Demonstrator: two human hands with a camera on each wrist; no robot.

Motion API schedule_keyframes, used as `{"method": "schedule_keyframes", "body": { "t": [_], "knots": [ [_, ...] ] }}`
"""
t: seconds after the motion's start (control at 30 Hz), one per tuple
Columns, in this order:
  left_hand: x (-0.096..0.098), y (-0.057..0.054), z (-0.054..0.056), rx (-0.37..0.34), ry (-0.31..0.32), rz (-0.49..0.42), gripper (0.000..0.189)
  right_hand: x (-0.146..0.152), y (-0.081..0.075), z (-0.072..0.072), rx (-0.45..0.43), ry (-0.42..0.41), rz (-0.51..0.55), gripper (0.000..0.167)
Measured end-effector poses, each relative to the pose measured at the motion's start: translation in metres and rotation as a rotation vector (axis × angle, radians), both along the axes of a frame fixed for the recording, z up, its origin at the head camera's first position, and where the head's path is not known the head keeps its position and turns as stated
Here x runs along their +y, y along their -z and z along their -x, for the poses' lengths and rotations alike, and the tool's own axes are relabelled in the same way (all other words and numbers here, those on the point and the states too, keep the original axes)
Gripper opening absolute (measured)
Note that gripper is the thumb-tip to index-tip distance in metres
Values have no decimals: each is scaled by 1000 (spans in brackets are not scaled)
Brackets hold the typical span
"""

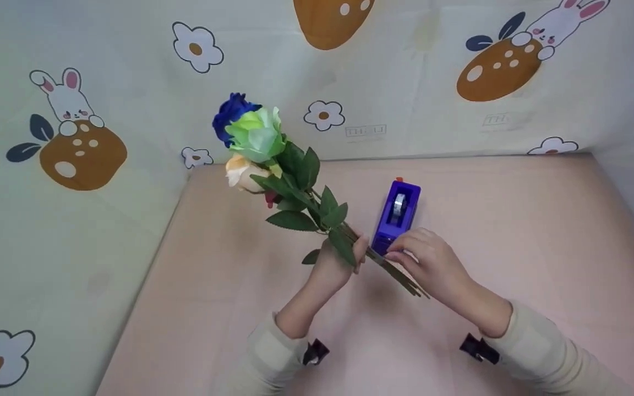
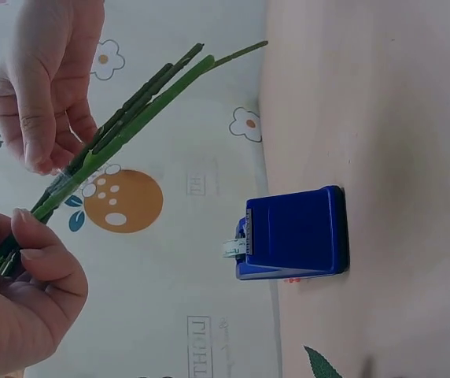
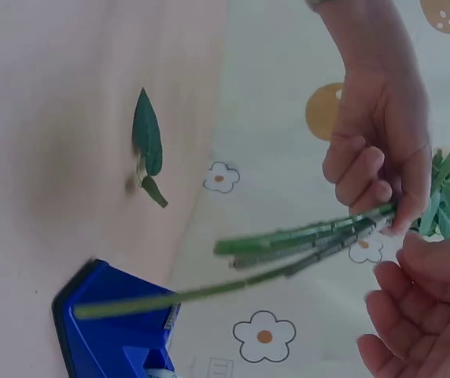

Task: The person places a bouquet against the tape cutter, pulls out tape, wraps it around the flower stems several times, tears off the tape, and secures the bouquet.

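My left hand [image 1: 336, 264] grips a bunch of artificial roses by the stems [image 1: 402, 280], which slant down to the right. Its heads are a blue rose [image 1: 229, 118], a pale green rose [image 1: 256, 135] and a cream rose [image 1: 245, 176], with a bit of red half hidden below them. Clear tape [image 2: 61, 185] wraps the stems just past the left hand. At this tape are the fingertips of my right hand [image 1: 438, 264], its other fingers loosely bent. Behind the right hand stands a blue tape dispenser [image 1: 397, 214] with a roll in it.
A green leaf [image 3: 146, 134] shows by the tabletop, below the bunch. The pinkish table [image 1: 542, 247] meets a pale cloth backdrop [image 1: 394, 71] printed with rabbits and flowers along its back edge. Black clips [image 1: 315, 352] sit at both sleeve cuffs.
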State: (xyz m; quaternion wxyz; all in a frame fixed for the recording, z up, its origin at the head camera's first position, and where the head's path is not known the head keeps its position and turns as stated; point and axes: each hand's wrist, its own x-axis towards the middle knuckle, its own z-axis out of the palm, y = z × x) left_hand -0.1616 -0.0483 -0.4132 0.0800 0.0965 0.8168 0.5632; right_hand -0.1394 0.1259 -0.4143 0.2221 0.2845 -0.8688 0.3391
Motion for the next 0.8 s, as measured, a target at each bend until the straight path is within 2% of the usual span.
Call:
{"method": "schedule_keyframes", "body": {
  "t": [0.1, 0.2, 0.37, 0.43, 0.47, 0.53, 0.7, 0.8],
  "knots": [
    [-1, 0, 1, -22, 41, -8, 14, 3, -2, 1, -105, -20, 23, 7],
    [-2, 0, 0, -30, 71, 1, 14, 6, -3, 4, -269, -42, 78, 1],
    [-2, -2, -2, 33, 101, 54, 13, 9, 1, 10, -707, -143, 300, 17],
    [-3, -3, -3, 72, 118, 71, 13, 9, 1, 12, -849, -172, 385, 21],
    [-4, -3, -4, 95, 129, 81, 14, 9, 2, 12, -892, -180, 406, 22],
    [-5, -3, -4, 127, 146, 87, 15, 9, 1, 14, -936, -182, 415, 21],
    [-9, -2, -3, 141, 170, 41, 19, 8, -1, 19, -996, -178, 414, 19],
    [-9, -2, -2, 153, 200, 50, 19, 9, -1, 21, -1018, -181, 406, 19]
  ]
}}
